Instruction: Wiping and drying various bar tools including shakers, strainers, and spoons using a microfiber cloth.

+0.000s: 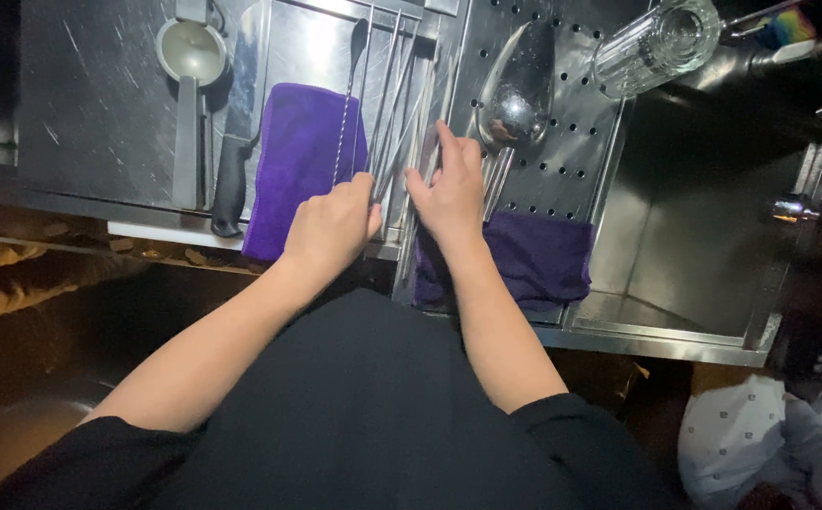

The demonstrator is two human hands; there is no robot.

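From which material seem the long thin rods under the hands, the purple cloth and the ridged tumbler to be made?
The long thin rods look like polished metal, probably steel: they give bright narrow glints. The purple cloth seems a soft, matt, microfibre-like textile. The ridged tumbler looks like clear glass, though plastic cannot be excluded.

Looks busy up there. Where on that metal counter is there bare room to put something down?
Bare steel lies left of the ladle. The sink basin right of the perforated tray is bare too. Crowded: around both hands, left hand and right hand, amid long metal tools.
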